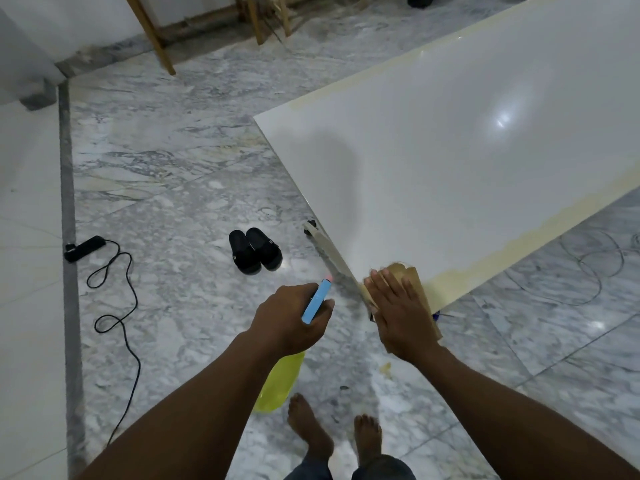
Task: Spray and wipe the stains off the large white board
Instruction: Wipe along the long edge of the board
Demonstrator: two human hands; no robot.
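Observation:
The large white board (450,150) stands raised above the floor and fills the upper right, with yellowish stain bands along its near edge (519,244) and far edge. My left hand (291,317) grips a spray bottle (280,379) with a yellow-green body and a blue trigger head, its nozzle towards the board's near corner. My right hand (401,313) lies flat, fingers spread, pressing a brown cloth (410,275) on that stained corner.
A pair of black slippers (254,250) lies on the marble floor left of the board. A black power strip (84,248) with a looping cable is at the far left. Wooden legs (152,36) stand at the back. My bare feet (332,431) are below.

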